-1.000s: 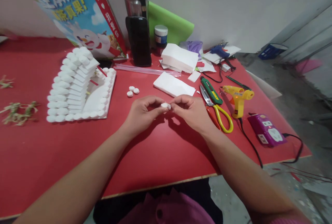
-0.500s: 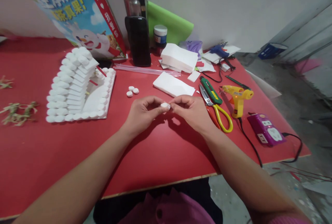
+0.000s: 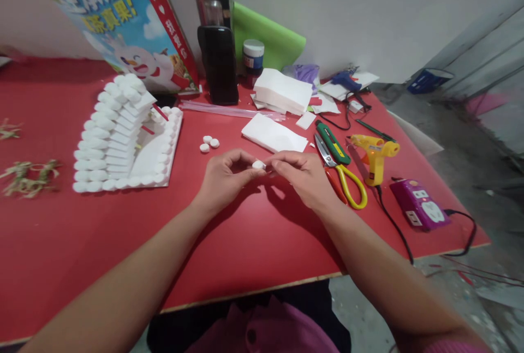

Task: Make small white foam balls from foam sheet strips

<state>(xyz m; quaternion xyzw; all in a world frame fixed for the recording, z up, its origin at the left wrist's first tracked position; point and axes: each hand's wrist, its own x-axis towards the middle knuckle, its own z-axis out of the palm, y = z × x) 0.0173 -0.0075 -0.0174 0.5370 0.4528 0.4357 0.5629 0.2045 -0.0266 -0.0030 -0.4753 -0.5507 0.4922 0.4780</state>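
Between thumb and fingers of my left hand (image 3: 227, 177) is a small rounded white paper piece (image 3: 258, 165). My right hand (image 3: 298, 175) is closed in a pinch at its right end; the fingertips partly hide what they grip. Just beyond my left hand lie several small white discs (image 3: 205, 147). A folded white paper stack (image 3: 273, 133) is behind my hands. To the left stands a white model (image 3: 123, 140), its stepped side and base edges lined with similar rounded white pieces.
Right of my hands lie scissors (image 3: 354, 186), a green cutter (image 3: 332, 142), a yellow glue gun (image 3: 374, 151) and a purple power socket (image 3: 421, 204) with cables. A black phone (image 3: 219, 64) stands at the back beside a printed box (image 3: 139, 25). Straw-like figures (image 3: 30, 178) lie far left.
The small white piece has shifted slightly left within my left fingers, and my right fingertips have changed position at its edge. Everything else on the table stays put.
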